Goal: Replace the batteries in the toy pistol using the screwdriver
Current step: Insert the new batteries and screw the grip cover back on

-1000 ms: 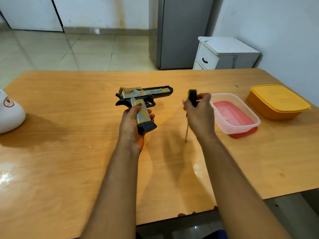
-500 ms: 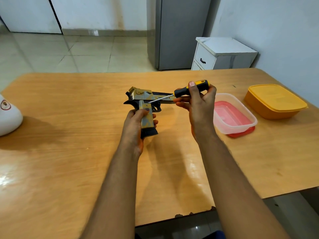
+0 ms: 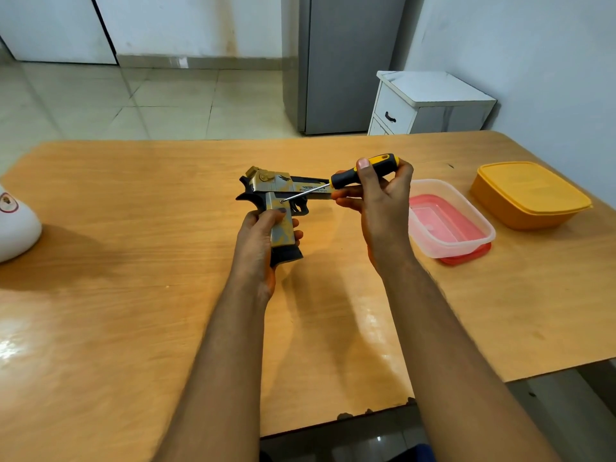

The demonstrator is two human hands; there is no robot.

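Above the middle of the wooden table [image 3: 133, 328]: one toy pistol [image 3: 273, 191], gold-and-grey mottled finish with black frame, trigger guard and magazine base, small lettering on the slide; held off the surface, barrel pointing right. Left hand [image 3: 260, 241] clenched round the grip, thumb laid across its near face. One screwdriver [image 3: 361, 173], black-and-yellow handle, thin steel shaft; tip set against the top of the grip just behind the trigger. Right hand [image 3: 376, 198] grasped the handle, thumb on top, fingers curled beneath.

On the table, right of the hands: one clear plastic container [image 3: 450, 221] standing on a red lid; beyond it, one orange lidded box [image 3: 530, 195]. At the left edge: one white rounded object [image 3: 16, 228] with a small emblem, partly out of view.

Room: pale tiled floor [image 3: 133, 101], white walls, a grey refrigerator [image 3: 346, 61], a white drawer cabinet [image 3: 430, 101] beside it.
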